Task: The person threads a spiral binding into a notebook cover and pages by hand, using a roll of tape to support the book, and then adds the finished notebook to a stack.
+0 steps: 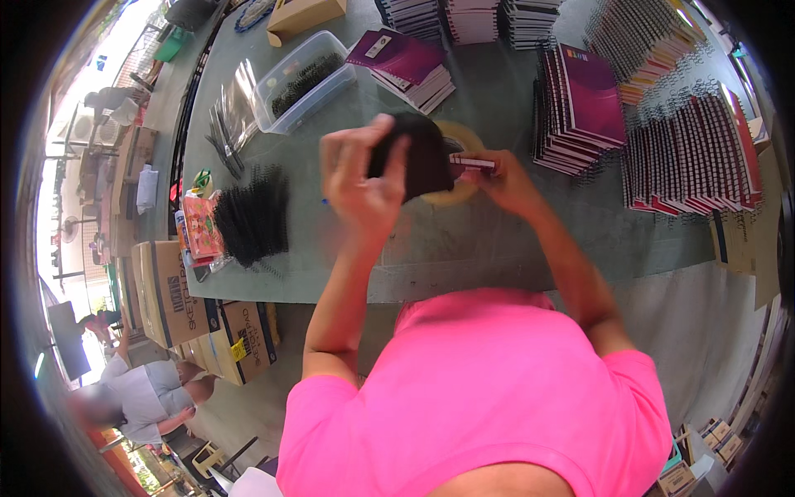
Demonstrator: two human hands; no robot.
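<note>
In front of my chest, my left hand point(364, 178) is closed round a dark-covered notebook point(424, 161), held tilted above the table. My right hand point(507, 184) pinches a thin edge of pages point(474, 164) at the notebook's right side; whether these belong to the same notebook I cannot tell. Below and behind them lies a large roll of yellowish tape point(451, 197), partly hidden by the notebook. Just beyond my hands sits a short stack of purple-covered notebooks point(406, 62). Motion blurs my left fingers slightly.
Black spiral coils point(252, 217) lie at the left, with more in a clear plastic box point(296, 116). Spiral-bound notebooks point(580, 108) are stacked at the right, beside a longer coil-bound row point(687, 157). Cartons point(170, 290) stand left of the table; a person point(157, 393) is beyond.
</note>
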